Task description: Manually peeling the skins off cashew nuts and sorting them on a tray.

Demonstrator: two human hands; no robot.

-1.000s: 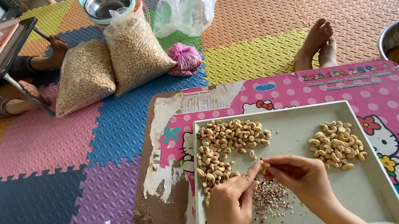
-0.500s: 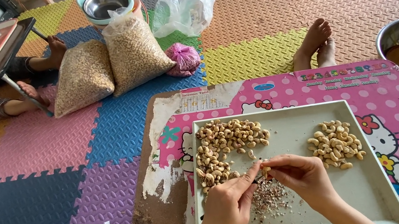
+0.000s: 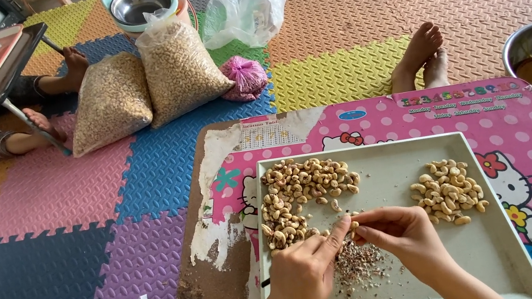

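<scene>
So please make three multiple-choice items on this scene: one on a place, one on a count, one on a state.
1. Where does the smaller pile of pale cashews lie in the tray?
A. right side
B. left side
C. outside it

2. How many full clear bags of nuts stand on the floor mat?
A. one
B. two
C. four

3. What are the left hand and right hand doing?
A. resting flat
B. pinching one nut together
C. lifting the tray

Answers: 1 A, it lies right of the hands. 2 B, two stand side by side. 3 B, the fingertips meet on the nut.
</scene>
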